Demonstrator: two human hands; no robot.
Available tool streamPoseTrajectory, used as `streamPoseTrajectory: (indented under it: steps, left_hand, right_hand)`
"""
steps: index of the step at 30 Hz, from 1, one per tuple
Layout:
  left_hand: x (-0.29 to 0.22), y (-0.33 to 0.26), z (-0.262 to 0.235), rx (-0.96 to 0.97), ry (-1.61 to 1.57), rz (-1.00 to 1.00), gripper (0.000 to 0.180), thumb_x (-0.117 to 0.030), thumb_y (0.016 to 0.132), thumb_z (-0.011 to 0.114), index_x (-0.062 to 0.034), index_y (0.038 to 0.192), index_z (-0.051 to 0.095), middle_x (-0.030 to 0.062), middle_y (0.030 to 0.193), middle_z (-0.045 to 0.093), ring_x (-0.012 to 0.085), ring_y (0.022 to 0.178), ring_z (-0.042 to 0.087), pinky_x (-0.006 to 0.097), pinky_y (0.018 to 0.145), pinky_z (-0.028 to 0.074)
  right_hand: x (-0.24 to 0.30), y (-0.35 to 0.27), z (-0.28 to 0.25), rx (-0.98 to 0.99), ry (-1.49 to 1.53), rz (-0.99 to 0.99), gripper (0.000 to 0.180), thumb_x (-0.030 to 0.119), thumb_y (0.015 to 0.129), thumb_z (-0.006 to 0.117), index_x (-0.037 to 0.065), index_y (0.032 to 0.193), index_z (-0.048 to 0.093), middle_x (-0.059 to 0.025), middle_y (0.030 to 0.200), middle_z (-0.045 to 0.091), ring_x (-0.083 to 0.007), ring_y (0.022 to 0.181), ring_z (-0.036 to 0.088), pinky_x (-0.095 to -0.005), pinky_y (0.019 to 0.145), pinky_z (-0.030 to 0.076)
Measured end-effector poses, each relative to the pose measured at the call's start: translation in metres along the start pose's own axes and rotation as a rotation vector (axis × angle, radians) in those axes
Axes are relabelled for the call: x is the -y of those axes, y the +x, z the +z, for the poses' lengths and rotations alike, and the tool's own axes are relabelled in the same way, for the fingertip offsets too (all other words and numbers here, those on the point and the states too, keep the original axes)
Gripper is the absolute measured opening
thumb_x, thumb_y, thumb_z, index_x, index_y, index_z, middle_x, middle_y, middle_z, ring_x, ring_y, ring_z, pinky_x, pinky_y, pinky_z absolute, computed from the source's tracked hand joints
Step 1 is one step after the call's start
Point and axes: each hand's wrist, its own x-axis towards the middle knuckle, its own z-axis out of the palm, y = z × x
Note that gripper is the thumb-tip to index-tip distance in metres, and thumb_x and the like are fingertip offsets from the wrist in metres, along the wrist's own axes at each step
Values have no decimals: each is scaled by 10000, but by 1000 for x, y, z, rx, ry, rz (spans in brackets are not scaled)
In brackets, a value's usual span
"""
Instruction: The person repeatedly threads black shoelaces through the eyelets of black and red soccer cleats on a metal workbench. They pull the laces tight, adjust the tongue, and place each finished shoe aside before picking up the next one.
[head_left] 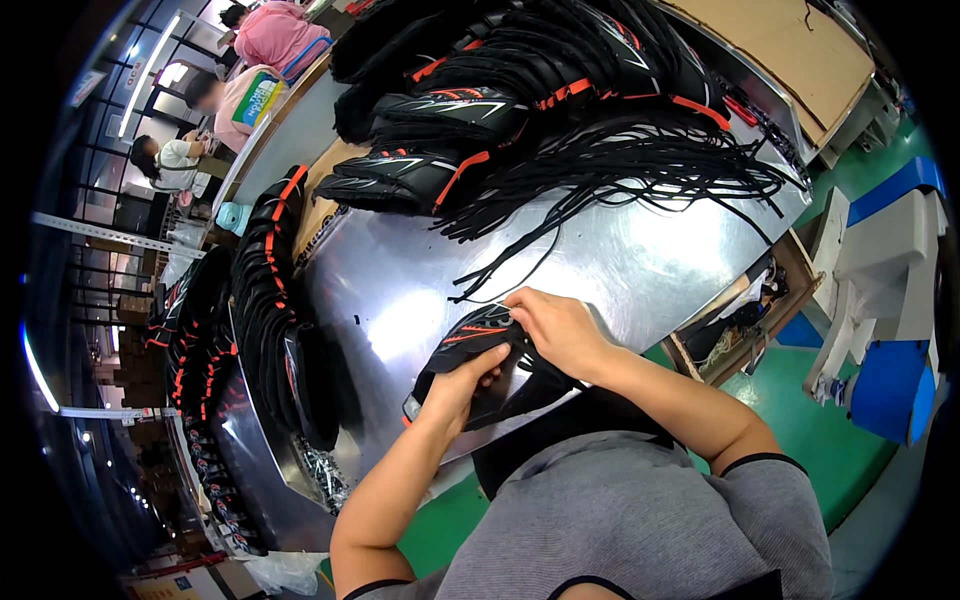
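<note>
A black shoe upper (466, 345) with orange and grey trim rests at the front edge of the metal table, close to my body. My left hand (468, 382) is closed around its near side, thumb pressed on the outer face. At the eyelets along the upper's top, my right hand (556, 328) pinches what looks like a thin black shoelace; the fingertips partly hide it. Dark lace or upper material hangs below that palm. Just beyond the hands, a heap of loose black shoelaces (640, 170) spreads over the table, a few ends reaching toward the upper.
Stacked black-and-orange shoe uppers (440, 110) fill the table's far side. Another long row of uppers (275, 280) curves along the left. A drawer (740, 310) with odds and ends juts out at right, near a grey-and-blue chair (880, 270). Several people sit or stand far left.
</note>
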Motion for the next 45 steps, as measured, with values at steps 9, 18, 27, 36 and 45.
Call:
streamPoseTrajectory:
  steps: [9, 18, 27, 36, 45]
  left_hand:
    - [-9, -48, -18, 506, -199, 201, 142, -147, 881, 703, -28, 861, 628, 20, 767, 512, 128, 683, 456, 276, 636, 368]
    - [-65, -144, -49, -200, -444, 847, 128, -32, 758, 703, -22, 822, 592, 10, 810, 520, 106, 696, 496, 200, 663, 413]
    - [37, -70, 27, -534, 915, 1101, 176, -12, 667, 832, -33, 755, 680, 52, 903, 626, 255, 916, 560, 361, 791, 443]
    - [38, -56, 26, -602, 843, 1012, 300, -41, 675, 849, -50, 840, 599, 71, 782, 566, 257, 775, 533, 369, 720, 420]
    - [32, -53, 22, -561, 967, 1008, 282, -85, 692, 849, -54, 815, 597, 53, 782, 573, 253, 775, 533, 376, 740, 398]
  right_hand:
    - [-1, 1, 11, -42, -130, 86, 139, 155, 974, 589, 59, 1075, 578, -148, 890, 701, -353, 787, 682, -445, 677, 531]
    - [4, 0, 14, -116, -150, 89, 152, 166, 980, 572, 40, 1065, 583, -143, 908, 706, -347, 768, 685, -447, 679, 538]
    - [0, 0, 1, -130, 250, 82, 182, 105, 990, 562, 51, 1158, 605, -100, 733, 658, -231, 670, 666, -348, 598, 490]
    - [29, -53, -21, 76, 385, 62, 209, 103, 978, 590, 34, 1169, 541, -125, 801, 666, -285, 697, 682, -364, 627, 521]
    - [26, -69, -10, 222, 229, 95, 220, 143, 976, 604, 18, 1103, 474, -163, 791, 665, -363, 688, 666, -438, 598, 504]
